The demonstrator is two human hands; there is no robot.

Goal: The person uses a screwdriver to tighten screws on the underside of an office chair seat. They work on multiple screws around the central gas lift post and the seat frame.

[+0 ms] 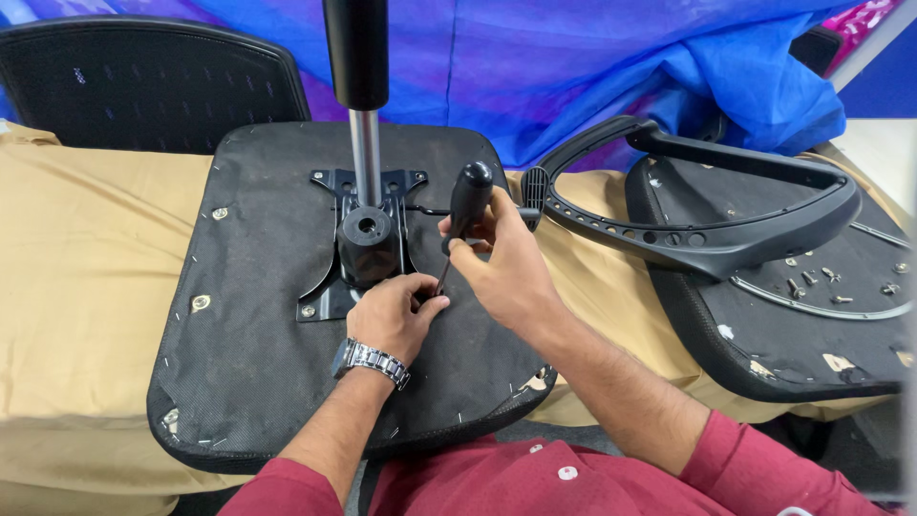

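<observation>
Upturned chair seat (258, 363), black fabric underside up, lies on a tan cloth-covered table (86, 258). Black metal mounting plate (330, 287) sits at seat centre; gas-lift column (363, 143) rises from it toward 12 o'clock.

Right hand (506, 272) is wrapped firmly round the black handle of a screwdriver (465, 212), shaft angled down toward 7 o'clock, tip at the plate's edge. Left hand (394, 313), wristwatch (371, 361) on the wrist, pinches narrowly at the shaft's tip; whatever it steadies there is too small to tell.

At 3 o'clock: a second seat pan (793, 334) with loose screws (812, 279) on it, a black armrest loop (707, 244) resting across it. Blue sheet (573, 67) behind.
</observation>
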